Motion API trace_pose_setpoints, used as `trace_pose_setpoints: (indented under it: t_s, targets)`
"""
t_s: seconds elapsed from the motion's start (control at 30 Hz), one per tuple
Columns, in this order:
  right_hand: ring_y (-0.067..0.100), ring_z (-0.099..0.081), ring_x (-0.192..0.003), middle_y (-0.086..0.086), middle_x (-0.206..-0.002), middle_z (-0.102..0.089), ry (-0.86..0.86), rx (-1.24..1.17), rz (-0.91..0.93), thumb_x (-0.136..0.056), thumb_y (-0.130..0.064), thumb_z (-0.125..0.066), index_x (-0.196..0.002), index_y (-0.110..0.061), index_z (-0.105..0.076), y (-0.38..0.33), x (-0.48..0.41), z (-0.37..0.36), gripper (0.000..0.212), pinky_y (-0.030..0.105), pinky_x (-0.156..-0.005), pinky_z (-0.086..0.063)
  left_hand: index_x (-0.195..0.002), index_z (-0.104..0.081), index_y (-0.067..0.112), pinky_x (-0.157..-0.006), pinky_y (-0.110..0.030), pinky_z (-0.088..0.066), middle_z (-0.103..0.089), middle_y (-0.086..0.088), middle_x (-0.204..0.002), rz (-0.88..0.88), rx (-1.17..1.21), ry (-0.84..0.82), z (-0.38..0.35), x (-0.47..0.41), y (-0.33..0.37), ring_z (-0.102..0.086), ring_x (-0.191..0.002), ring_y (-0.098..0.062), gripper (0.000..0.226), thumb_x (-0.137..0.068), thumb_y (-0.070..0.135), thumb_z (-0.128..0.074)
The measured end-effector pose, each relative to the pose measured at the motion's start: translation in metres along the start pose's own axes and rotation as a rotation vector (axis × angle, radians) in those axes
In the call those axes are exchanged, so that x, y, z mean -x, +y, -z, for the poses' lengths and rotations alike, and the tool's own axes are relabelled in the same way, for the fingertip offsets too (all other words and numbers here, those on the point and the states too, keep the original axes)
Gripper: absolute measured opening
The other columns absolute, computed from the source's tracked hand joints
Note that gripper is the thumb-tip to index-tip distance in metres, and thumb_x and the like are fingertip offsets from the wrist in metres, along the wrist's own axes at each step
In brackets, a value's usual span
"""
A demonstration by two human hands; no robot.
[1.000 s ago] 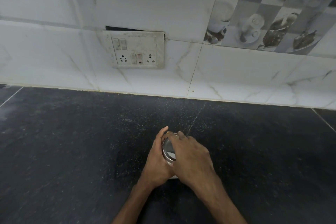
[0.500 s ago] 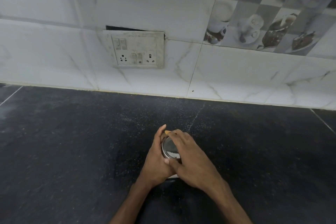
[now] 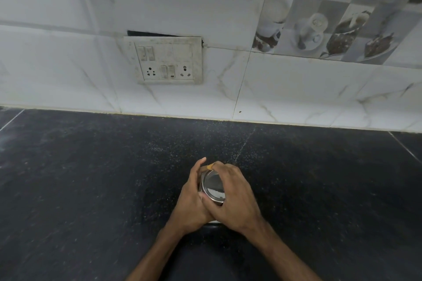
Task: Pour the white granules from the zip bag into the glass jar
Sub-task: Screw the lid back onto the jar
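A glass jar stands on the black counter (image 3: 91,189), almost wholly covered by my hands. Its shiny metal lid (image 3: 213,186) shows between them. My left hand (image 3: 191,198) wraps around the jar's left side. My right hand (image 3: 235,198) grips the lid from the right, fingers curled over its rim. A small orange bit (image 3: 209,167) peeks out at the far edge of the lid. The zip bag is not in view. Fine white grains lie scattered on the counter behind the jar (image 3: 205,143).
A white tiled wall (image 3: 296,86) rises at the back of the counter. A switch and socket plate (image 3: 167,60) is set in it at centre left. Picture tiles (image 3: 331,13) fill the upper right.
My right hand has turned on the lid, its fingers shifting round the rim while more of the lid shows. My left hand has stayed on the jar.
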State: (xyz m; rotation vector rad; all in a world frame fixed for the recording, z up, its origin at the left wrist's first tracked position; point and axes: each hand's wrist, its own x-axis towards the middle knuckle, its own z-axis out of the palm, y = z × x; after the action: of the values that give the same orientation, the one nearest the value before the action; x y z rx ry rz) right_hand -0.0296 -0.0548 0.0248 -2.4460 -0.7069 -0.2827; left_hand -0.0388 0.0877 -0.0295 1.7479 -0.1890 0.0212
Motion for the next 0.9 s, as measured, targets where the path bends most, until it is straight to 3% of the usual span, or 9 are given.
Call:
trace_pose_setpoints:
  t_s: [0.13, 0.2, 0.37, 0.47, 0.57, 0.7, 0.8, 0.9]
  targets:
    - [0.009, -0.043, -0.13, -0.009, -0.145, -0.047, -0.269, 0.079, 0.077, -0.08, -0.052, -0.067, -0.146, -0.026, -0.039, 0.009, -0.014, 0.025, 0.076, 0.024, -0.108, -0.035, -0.154, -0.014, 0.022, -0.104, -0.015, -0.042, -0.056, 0.025, -0.136, 0.035, 0.035, -0.051, 0.004, -0.004, -0.001, -0.056, -0.127, 0.001, 0.13, -0.055, 0.006, -0.097]
    - [0.009, -0.045, -0.128, -0.009, -0.145, -0.047, -0.309, 0.098, 0.116, -0.081, -0.053, -0.066, -0.146, -0.026, -0.04, 0.01, -0.018, 0.027, 0.075, 0.025, -0.107, -0.035, -0.155, -0.014, 0.023, -0.105, -0.017, -0.042, -0.054, 0.018, -0.14, 0.042, 0.043, -0.058, 0.005, -0.004, -0.002, -0.055, -0.129, -0.001, 0.132, -0.054, 0.005, -0.097]
    - [0.011, -0.048, -0.121, -0.005, -0.134, -0.056, -0.091, -0.029, 0.06, -0.08, -0.047, -0.064, -0.135, -0.019, -0.049, 0.007, -0.007, 0.006, 0.063, 0.027, -0.102, -0.043, -0.153, -0.017, 0.021, -0.104, -0.02, -0.045, -0.056, 0.027, -0.134, 0.02, 0.023, 0.004, 0.001, 0.0, 0.0, -0.059, -0.125, -0.004, 0.129, -0.053, 0.006, -0.097]
    - [0.01, -0.048, -0.119, -0.008, -0.13, -0.057, 0.008, -0.056, -0.034, -0.077, -0.047, -0.065, -0.135, -0.024, -0.043, -0.001, -0.002, -0.001, 0.066, 0.017, -0.097, -0.037, -0.151, -0.02, 0.02, -0.104, -0.021, -0.046, -0.057, 0.023, -0.134, -0.003, 0.024, 0.043, -0.003, 0.003, -0.001, -0.059, -0.126, -0.009, 0.125, -0.054, 0.006, -0.097]
    - [0.004, -0.041, -0.126, -0.012, -0.138, -0.051, -0.101, -0.088, -0.052, -0.074, -0.046, -0.073, -0.14, -0.028, -0.042, 0.002, -0.004, 0.007, 0.074, 0.009, -0.1, -0.026, -0.152, -0.017, 0.026, -0.107, -0.022, -0.045, -0.055, 0.026, -0.136, 0.019, 0.022, 0.005, 0.0, 0.003, -0.003, -0.057, -0.127, -0.005, 0.129, -0.053, 0.004, -0.097]
    - [0.0, -0.043, -0.13, -0.014, -0.146, -0.046, -0.309, -0.121, -0.045, -0.069, -0.04, -0.083, -0.147, -0.03, -0.036, 0.018, -0.016, 0.023, 0.092, 0.023, -0.11, -0.036, -0.155, -0.01, 0.027, -0.112, -0.03, -0.043, -0.053, 0.029, -0.136, 0.053, 0.021, -0.09, 0.012, 0.001, -0.007, -0.053, -0.131, -0.003, 0.138, -0.051, 0.003, -0.097]
    - [0.001, -0.052, -0.124, -0.017, -0.137, -0.054, -0.243, -0.277, -0.091, -0.065, -0.038, -0.085, -0.141, -0.034, -0.041, 0.02, -0.013, 0.014, 0.089, 0.031, -0.105, -0.046, -0.154, -0.017, 0.026, -0.112, -0.032, -0.044, -0.053, 0.023, -0.138, 0.047, 0.009, -0.067, 0.01, 0.002, -0.004, -0.053, -0.132, -0.006, 0.133, -0.051, 0.005, -0.098]
    - [0.001, -0.052, -0.123, -0.025, -0.132, -0.052, -0.099, -0.326, -0.157, -0.064, -0.039, -0.084, -0.137, -0.038, -0.041, 0.015, -0.004, 0.002, 0.085, 0.026, -0.103, -0.046, -0.151, -0.022, 0.025, -0.105, -0.025, -0.047, -0.055, 0.021, -0.136, 0.022, 0.012, 0.009, 0.003, 0.007, 0.0, -0.057, -0.128, -0.008, 0.125, -0.053, 0.01, -0.098]
